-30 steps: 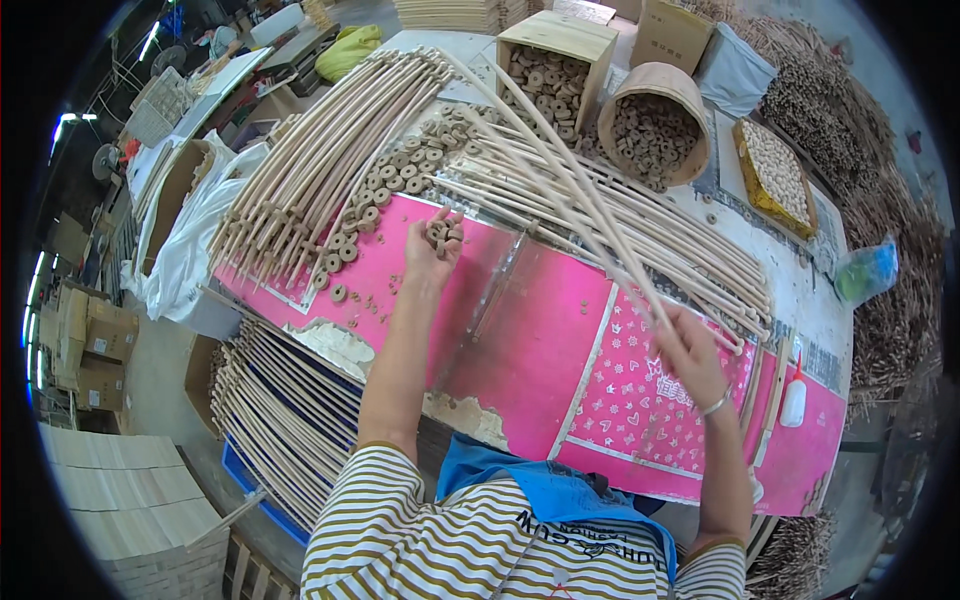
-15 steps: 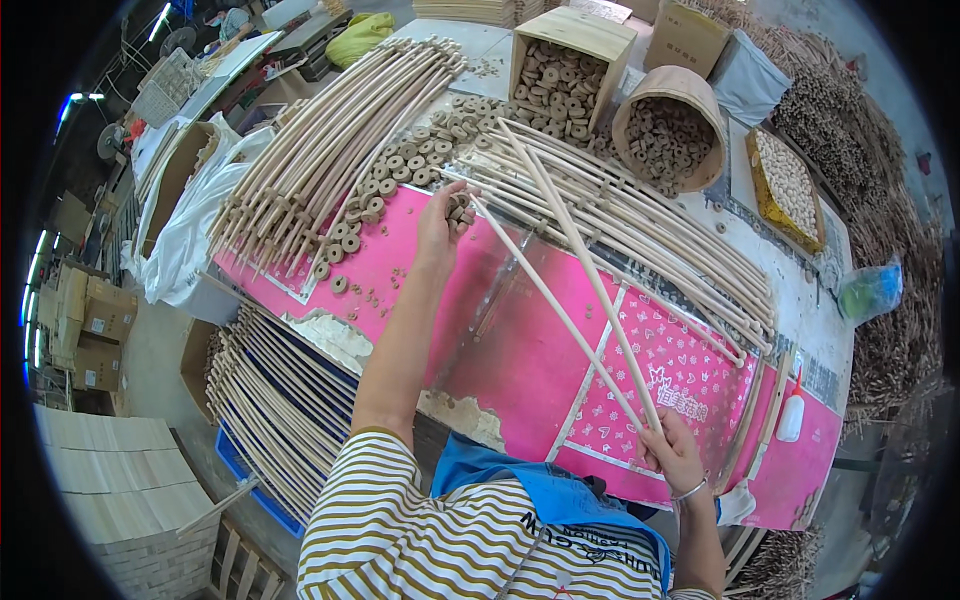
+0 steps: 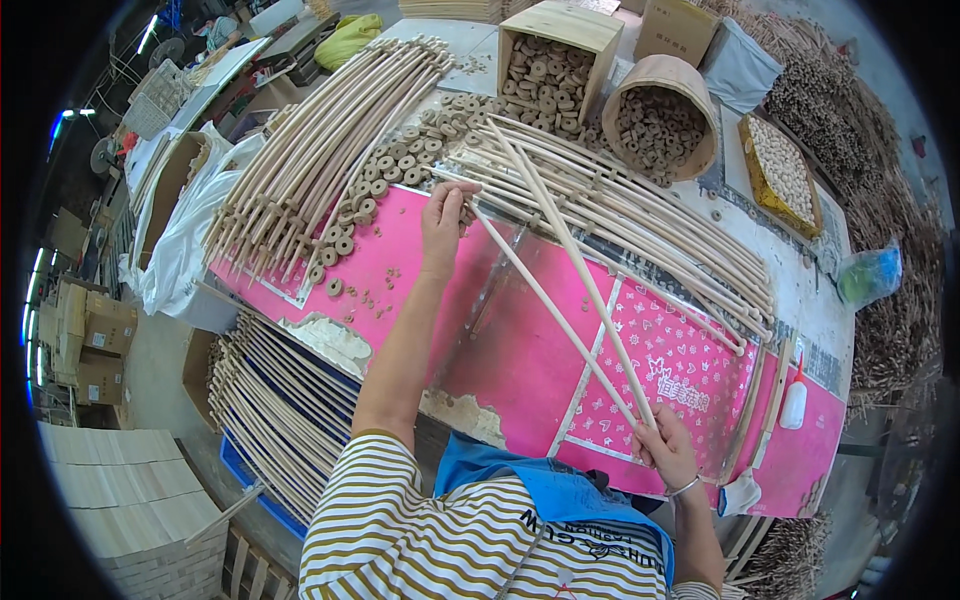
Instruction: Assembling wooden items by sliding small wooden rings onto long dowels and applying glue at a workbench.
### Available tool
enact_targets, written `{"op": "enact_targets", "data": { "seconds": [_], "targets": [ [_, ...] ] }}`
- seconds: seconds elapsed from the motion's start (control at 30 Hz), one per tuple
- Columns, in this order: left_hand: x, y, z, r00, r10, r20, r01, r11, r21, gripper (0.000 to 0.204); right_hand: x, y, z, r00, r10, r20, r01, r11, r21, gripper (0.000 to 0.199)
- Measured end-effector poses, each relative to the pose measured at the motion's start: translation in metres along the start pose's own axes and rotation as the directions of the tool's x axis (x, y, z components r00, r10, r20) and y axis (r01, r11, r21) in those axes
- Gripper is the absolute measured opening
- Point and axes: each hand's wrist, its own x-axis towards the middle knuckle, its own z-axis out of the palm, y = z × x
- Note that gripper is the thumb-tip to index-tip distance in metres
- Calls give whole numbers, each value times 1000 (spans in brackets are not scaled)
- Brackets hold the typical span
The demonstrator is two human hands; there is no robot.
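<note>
My right hand (image 3: pixel 666 448) is closed round the near ends of two long, pale wooden sticks. One stick (image 3: pixel 570 232) reaches far across the table, its other end above a pile of sticks. The other stick (image 3: pixel 540 283) slants to my left hand (image 3: pixel 438 222), its far end at the fingertips. Curled in that left hand are several small brown wooden rings (image 3: pixel 466 214), partly hidden by the fingers. Whether the stick's tip sits inside a ring, I cannot tell. Loose rings (image 3: pixel 380 188) lie scattered just beyond the left hand.
Stick bundles (image 3: pixel 320 150) with rings on them lie left; another pile (image 3: pixel 640 215) lies beyond my hands. A wooden box (image 3: pixel 605 40) and a round tub (image 3: pixel 700 150) hold rings. A glue bottle (image 3: pixel 793 402) stands right on the pink tabletop (image 3: pixel 520 360). A blue crate (image 3: pixel 235 465) holds sticks below.
The view has shifted slightly. Both hands keep nearly the same pose, and the sticks stay in the right hand. The left fingers now cover more of the rings.
</note>
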Motion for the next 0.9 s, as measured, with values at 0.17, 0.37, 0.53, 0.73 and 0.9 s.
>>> {"op": "enact_targets", "data": {
  "seconds": [0.17, 0.37, 0.53, 0.73, 0.9],
  "targets": [
    [-6, 8, 4, 999, -30, 14, 32, 995, -98, 30, 3, 7, 9, 993, -106, -53, 100, 990, -99, 17],
    [0, 25, -12, 943, -332, -34, 312, 913, -263, 38, 5, 3, 8, 993, -117, -31, 115, 992, -55, 17],
    [0, 28, -12, 923, -357, 143, 380, 906, -188, 43, 10, -9, 4, 990, -137, -44, 129, 980, -150, 17],
    [-68, 42, 60, 792, -477, 382, 480, 872, 95, 34, 71, -61, -3, 909, -414, -36, 353, 814, -461, 15],
    [-58, 23, 49, 770, -583, 258, 625, 772, -119, 36, 103, -106, -26, 553, -830, -71, 381, 328, -864, 21]
  ]
}}
